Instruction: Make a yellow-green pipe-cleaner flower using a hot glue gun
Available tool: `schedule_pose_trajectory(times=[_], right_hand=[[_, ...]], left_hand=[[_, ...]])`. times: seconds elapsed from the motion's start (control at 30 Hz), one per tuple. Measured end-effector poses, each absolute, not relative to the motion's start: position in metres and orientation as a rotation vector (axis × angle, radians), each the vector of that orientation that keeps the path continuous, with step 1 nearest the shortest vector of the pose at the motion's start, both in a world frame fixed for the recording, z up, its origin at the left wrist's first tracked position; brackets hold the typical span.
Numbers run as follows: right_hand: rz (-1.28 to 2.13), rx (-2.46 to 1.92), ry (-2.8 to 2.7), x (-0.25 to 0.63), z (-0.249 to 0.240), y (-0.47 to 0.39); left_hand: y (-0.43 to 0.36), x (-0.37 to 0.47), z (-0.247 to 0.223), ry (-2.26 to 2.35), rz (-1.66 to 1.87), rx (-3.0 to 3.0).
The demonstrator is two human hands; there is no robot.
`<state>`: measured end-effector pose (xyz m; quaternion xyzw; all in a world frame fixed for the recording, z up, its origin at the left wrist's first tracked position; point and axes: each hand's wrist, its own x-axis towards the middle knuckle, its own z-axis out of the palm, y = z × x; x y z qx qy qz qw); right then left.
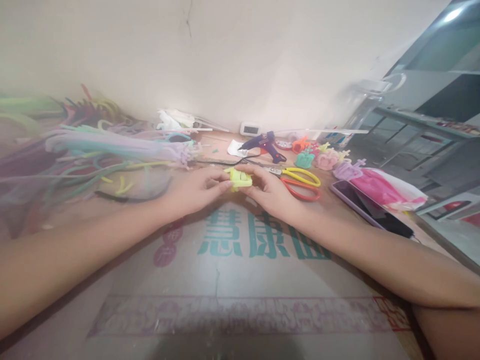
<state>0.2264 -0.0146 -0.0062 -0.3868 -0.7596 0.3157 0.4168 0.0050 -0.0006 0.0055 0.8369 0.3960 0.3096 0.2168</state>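
Holding yellow piece, long axis roughly sideways

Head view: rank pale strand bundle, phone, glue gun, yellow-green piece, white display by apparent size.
Largest to smallest:
1. pale strand bundle
2. phone
3. glue gun
Last, unranked: yellow-green piece and white display. The piece is nearer the camera and partly covered, so unsure.
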Motion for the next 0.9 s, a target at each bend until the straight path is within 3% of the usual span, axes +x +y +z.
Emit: schedule_pose_trajectory(times=[0.27, 0.9], right_hand=[[0.406, -0.86, -1.957, 0.23, 0.001, -0.021], [0.697, -0.958, -1.83, 0.227, -0.003, -0.018]], left_hand=[[0.003, 0.006, 0.007, 1.154, 0.832, 2.072], [0.002, 0.004, -0.002, 1.167, 0.85, 2.31]])
